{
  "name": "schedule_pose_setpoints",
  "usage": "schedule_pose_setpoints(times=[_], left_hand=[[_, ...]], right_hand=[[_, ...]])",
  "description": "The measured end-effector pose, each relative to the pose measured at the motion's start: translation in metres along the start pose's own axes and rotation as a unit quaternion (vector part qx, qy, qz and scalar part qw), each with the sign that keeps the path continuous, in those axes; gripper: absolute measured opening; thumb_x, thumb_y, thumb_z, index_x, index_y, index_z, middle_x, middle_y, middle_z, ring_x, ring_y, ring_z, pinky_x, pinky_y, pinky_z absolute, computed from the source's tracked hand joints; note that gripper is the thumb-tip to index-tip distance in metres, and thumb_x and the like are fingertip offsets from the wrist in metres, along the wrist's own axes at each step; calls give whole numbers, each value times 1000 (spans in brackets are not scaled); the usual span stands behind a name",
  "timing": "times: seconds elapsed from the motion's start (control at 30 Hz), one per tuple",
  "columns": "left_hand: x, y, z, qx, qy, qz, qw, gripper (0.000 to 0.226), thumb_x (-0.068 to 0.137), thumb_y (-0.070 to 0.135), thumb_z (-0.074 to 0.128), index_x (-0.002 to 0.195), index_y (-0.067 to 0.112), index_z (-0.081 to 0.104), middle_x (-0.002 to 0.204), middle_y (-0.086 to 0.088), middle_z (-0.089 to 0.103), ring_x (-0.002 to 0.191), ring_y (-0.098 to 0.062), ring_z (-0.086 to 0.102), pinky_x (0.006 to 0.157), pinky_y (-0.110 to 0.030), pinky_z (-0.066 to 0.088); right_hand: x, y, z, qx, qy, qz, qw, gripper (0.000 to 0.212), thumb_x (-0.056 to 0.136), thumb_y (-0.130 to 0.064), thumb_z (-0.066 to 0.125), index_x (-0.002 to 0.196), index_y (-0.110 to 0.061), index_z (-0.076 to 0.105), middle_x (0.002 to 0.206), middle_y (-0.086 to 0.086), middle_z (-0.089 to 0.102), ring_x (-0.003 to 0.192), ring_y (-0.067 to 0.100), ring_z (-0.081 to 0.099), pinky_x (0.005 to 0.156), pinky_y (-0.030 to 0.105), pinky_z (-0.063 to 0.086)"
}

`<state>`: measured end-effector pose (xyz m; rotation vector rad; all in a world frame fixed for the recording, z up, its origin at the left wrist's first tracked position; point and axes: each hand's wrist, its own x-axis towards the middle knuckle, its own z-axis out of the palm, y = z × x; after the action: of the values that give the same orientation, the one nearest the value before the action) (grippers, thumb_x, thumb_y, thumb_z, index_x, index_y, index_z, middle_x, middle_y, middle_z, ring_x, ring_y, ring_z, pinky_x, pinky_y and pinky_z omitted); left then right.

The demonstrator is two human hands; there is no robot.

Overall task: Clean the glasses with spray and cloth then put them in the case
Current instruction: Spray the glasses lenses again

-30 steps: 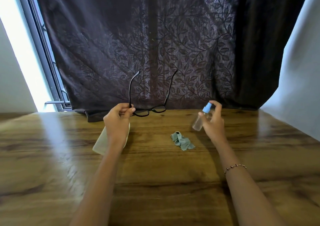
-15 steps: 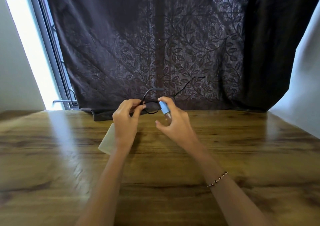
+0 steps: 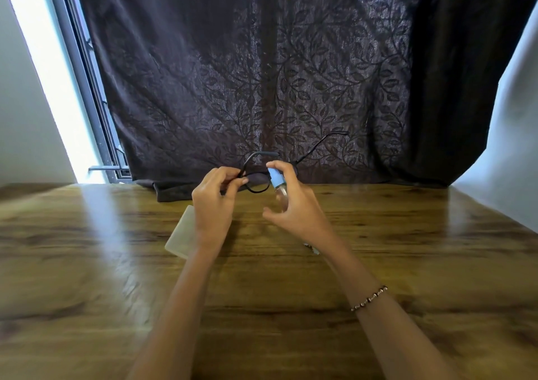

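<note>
My left hand (image 3: 214, 202) pinches the black-framed glasses (image 3: 257, 188) by one lens rim, holding them above the table with both arms open and pointing away. Close to the right of that lens, my right hand (image 3: 297, 210) grips a small clear spray bottle (image 3: 280, 188) with a blue top, the index finger lying over the nozzle. The pale case (image 3: 182, 235) lies flat on the table under my left wrist, partly hidden. Only a small corner of the green cloth (image 3: 313, 250) shows beside my right forearm.
The wooden table (image 3: 102, 277) stretches wide on both sides. A dark leaf-patterned curtain (image 3: 262, 73) hangs along the far edge, its hem resting on the table. A bright window frame (image 3: 87, 88) stands at the far left, a white wall at the right.
My right hand has brought the spray bottle leftwards from the open table up to the glasses. The glasses have tilted, arms now leaning right. My forearm now covers most of the cloth.
</note>
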<state>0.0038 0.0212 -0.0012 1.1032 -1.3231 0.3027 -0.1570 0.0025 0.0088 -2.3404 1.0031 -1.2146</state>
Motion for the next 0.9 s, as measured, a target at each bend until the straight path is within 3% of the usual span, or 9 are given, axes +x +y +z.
schedule_pose_setpoints(times=[0.2, 0.33, 0.47, 0.67, 0.9], left_hand=[[0, -2, 1, -2, -1, 3, 1000, 10, 81, 4, 71, 91, 1, 69, 84, -3, 66, 78, -7, 61, 73, -11, 48], [0, -3, 2, -7, 0, -2, 1000, 9, 82, 4, 70, 90, 1, 69, 84, -3, 66, 79, -10, 62, 73, -18, 51], [-2, -4, 2, -19, -8, -4, 1000, 7, 84, 1, 67, 91, 3, 67, 85, 0, 66, 80, -7, 63, 73, -18, 52], [-1, -4, 3, -11, -17, 3, 1000, 7, 84, 2, 67, 91, 3, 67, 86, 3, 64, 81, -5, 62, 74, -13, 51], [-1, -2, 2, -16, -15, -2, 1000, 8, 84, -1, 67, 90, 4, 67, 85, 4, 63, 81, -3, 61, 74, -7, 47]], right_hand=[[0, 1, 0, 18, -2, 12, 1000, 65, 84, -18, 69, 132, -44, 34, 110, -2, 59, 84, 12, 59, 66, 15, 40], [-2, -1, 0, -8, -19, 23, 1000, 63, 87, -15, 65, 133, -42, 33, 94, -2, 57, 83, 3, 49, 63, 14, 34], [-1, 0, 3, -55, -5, 9, 998, 61, 85, -10, 66, 131, -36, 36, 69, -7, 50, 60, 2, 46, 55, 14, 34], [1, 0, 8, -90, 19, -1, 996, 61, 83, -3, 63, 127, -36, 38, 68, -4, 52, 58, 7, 50, 53, 20, 41], [0, -2, 11, -117, 37, -3, 992, 66, 82, -7, 67, 136, -31, 39, 76, -4, 54, 62, 4, 50, 55, 10, 32]])
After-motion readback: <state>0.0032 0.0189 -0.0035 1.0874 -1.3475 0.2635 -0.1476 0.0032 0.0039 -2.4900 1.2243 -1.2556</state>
